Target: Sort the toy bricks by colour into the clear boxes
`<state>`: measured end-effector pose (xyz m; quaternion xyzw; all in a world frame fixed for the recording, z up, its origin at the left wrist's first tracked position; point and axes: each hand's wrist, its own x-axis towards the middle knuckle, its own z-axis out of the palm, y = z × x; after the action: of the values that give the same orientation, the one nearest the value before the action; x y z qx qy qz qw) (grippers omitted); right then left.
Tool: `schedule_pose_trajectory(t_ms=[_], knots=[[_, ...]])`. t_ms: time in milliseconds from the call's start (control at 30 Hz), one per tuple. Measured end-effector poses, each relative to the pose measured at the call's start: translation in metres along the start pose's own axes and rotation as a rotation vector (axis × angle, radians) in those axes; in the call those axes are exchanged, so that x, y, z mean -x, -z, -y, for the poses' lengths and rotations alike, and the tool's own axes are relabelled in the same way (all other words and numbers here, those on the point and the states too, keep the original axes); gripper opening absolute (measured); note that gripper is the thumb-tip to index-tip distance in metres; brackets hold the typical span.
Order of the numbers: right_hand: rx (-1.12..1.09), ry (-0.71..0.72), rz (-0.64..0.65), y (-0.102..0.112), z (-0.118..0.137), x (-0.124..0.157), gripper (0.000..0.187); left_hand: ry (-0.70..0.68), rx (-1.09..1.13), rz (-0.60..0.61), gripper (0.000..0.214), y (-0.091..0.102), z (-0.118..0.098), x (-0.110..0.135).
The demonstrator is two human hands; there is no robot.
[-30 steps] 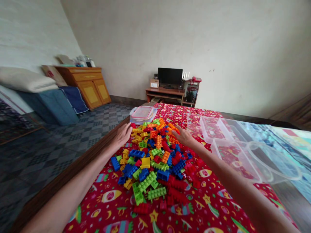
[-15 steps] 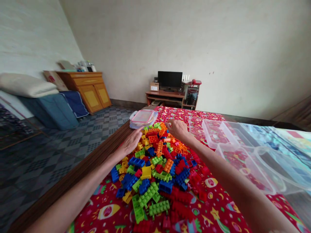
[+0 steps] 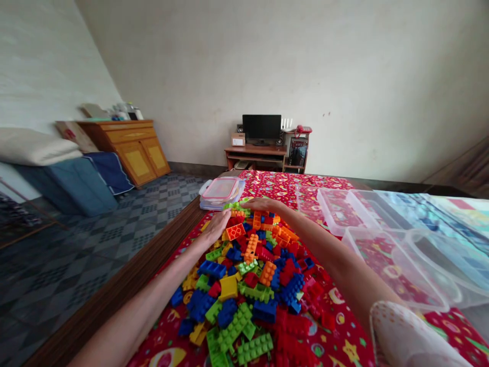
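A heap of plastic building bricks (image 3: pixel 248 270) in red, blue, green, yellow and orange lies on a red patterned cloth (image 3: pixel 336 326). My left hand (image 3: pixel 218 223) rests against the far left side of the heap, fingers stretched out and together. My right hand (image 3: pixel 263 205) curves round the far end of the heap, fingers extended over the orange and green bricks. Both forearms run along the sides of the pile. Neither hand holds a brick that I can see.
A lidded clear container with a pink rim (image 3: pixel 222 191) stands just beyond the heap. Several empty clear plastic tubs (image 3: pixel 385 239) sit to the right. The table's wooden edge (image 3: pixel 153 255) runs along the left, with tiled floor, a cabinet and a desk with a monitor (image 3: pixel 262 127) behind.
Both hands have reached farther away from me and come closer together round the far end of the heap. The camera has tilted and moved forward.
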<state>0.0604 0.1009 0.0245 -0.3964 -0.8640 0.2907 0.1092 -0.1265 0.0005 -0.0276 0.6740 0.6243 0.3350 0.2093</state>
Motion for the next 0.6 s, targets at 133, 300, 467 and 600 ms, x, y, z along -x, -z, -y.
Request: schedule_pose_trajectory(t_ms=[133,300,467,600], knots=[[-0.059,-0.002,0.051,0.004,0.012,0.022,0.067,-0.041,0.143,0.011,0.063,0.004,-0.031,0.017],[-0.204,0.175,0.084,0.010,0.031,0.058,0.071,-0.163,0.178,0.047,0.062,0.016,-0.050,0.035],[-0.123,0.331,0.017,0.012,0.044,0.108,0.058,-0.288,0.055,0.104,0.064,0.033,-0.052,0.060],[0.064,0.405,-0.036,0.004,0.051,0.159,0.058,-0.351,-0.123,0.155,0.062,0.042,-0.050,0.093]])
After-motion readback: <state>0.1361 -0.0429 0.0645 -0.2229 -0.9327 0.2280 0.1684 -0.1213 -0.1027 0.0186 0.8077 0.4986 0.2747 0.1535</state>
